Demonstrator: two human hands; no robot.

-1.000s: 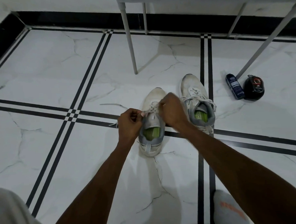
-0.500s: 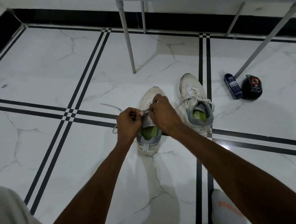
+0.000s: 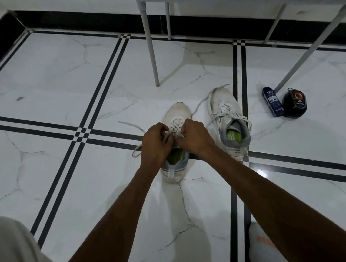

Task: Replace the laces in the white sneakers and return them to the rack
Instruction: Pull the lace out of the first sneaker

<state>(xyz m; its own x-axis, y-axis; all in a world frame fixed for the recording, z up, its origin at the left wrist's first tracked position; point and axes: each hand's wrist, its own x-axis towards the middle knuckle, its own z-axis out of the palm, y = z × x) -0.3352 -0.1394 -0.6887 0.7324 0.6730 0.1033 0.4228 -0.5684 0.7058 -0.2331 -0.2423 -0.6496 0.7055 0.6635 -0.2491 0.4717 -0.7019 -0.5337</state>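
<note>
A white marble floor (image 3: 48, 80) with black inlay lines is seen, and two white sneakers stand on it side by side; the laced right sneaker (image 3: 227, 121) lies just right of the left sneaker (image 3: 175, 115). Over the left sneaker's tongue, its lace (image 3: 175, 128) is pinched by the curled fingers of both the left hand (image 3: 155, 145) and the right hand (image 3: 196, 136), the loose ends trailing left and far-right.

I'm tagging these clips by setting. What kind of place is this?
Probably a room in a home: a glossy white marble-look tiled floor with black inlay lines, a black skirting along the wall, and grey metal furniture legs.
</note>
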